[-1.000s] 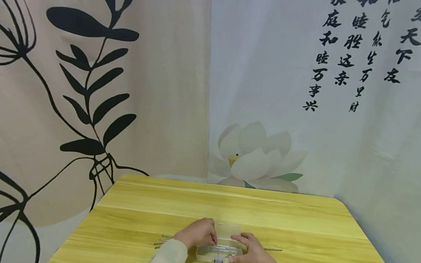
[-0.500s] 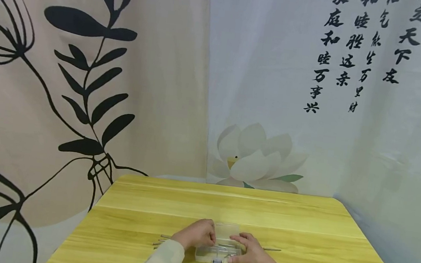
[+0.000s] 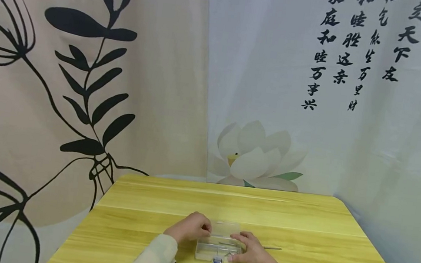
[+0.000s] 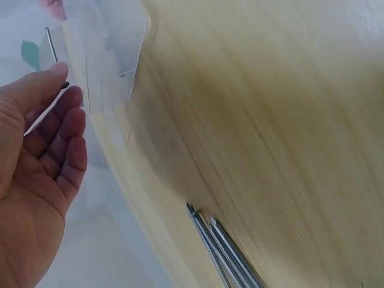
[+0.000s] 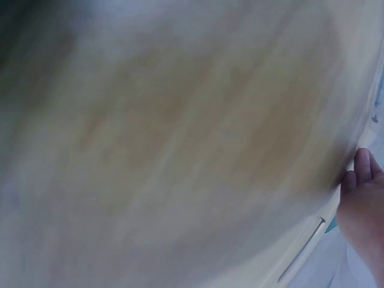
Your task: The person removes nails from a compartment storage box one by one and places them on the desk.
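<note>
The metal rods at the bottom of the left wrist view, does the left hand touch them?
No, the metal rods lie on the wooden table, apart from the left hand, which pinches another thin rod.

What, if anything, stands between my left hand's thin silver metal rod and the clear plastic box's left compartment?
Nothing visible. The clear plastic box is open, its lid folded back, and your right hand covers only the right end.

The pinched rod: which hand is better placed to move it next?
Probably the left hand: it pinches the rod, while the right hand is busy gripping the box at its end.
</note>
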A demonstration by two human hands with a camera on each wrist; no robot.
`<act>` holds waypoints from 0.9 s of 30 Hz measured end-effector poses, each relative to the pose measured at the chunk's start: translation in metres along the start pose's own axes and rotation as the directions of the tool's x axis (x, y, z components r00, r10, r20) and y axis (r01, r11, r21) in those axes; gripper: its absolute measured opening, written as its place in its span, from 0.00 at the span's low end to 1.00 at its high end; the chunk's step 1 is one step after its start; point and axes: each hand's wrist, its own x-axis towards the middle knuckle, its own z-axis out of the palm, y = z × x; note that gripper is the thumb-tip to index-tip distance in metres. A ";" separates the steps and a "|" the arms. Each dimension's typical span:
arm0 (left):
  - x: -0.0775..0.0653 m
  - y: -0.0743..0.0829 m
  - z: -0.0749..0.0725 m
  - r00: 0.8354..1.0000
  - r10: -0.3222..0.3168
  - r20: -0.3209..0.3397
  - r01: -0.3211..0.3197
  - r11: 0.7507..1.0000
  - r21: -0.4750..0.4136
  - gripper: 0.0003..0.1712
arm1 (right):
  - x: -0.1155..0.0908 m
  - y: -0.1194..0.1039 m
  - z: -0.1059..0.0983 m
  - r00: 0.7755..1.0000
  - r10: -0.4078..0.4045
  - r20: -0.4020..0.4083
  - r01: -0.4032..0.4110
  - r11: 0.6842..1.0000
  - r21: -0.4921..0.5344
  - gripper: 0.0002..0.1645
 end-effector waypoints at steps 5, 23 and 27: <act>-0.008 -0.009 -0.013 1.000 -0.007 -0.025 0.006 0.999 -0.052 0.05 | 0.002 0.002 0.001 1.000 0.002 -0.004 -0.002 1.000 0.004 0.45; -0.073 -0.080 -0.046 0.991 -0.090 -0.102 0.078 0.990 -0.117 0.05 | 0.003 0.002 0.002 1.000 0.022 0.017 -0.023 0.999 0.032 0.45; -0.082 -0.090 -0.045 0.990 -0.112 -0.090 0.103 0.990 -0.094 0.05 | 0.003 0.002 0.002 1.000 0.021 0.015 -0.022 0.999 0.029 0.45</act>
